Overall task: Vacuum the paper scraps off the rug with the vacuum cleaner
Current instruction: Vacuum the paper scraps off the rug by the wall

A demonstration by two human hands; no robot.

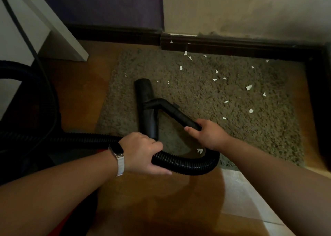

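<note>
Progress check on the vacuuming: looks barely begun, going by the view; plenty of white paper scraps (249, 87) dotted over the shaggy rug (250, 137), mostly beyond and to the right of the right hand (207, 134), a few way out past both hands against the dark skirting board (232, 45); also one stray scrap (199, 151) lying just below the right hand, inside the loop of the hose, easy to miss.

Grip-wise: left hand (143, 153) curled round the black ribbed hose (188, 165), fingers over the top, thumb underneath, pale-strapped watch (117, 154) on that wrist; right hand wrapped round the rigid tube (179, 114) near its hose end; hose bending in a U between the two hands.

Floor nozzle (146, 101) sitting on the rug just ahead of the left hand, lying lengthways away from it, on a patch with almost no paper; can't tell whether cleaned or never littered; can't tell about suction either.

Left to do, as a guess: pretty much everything; needs the nozzle swung over to the right and pushed forward through the scattered bits, then back for the stray one by the hose; rest of the hose trailing off left of the left hand over the brown floor (80, 92), near a white furniture leg (68, 43).
</note>
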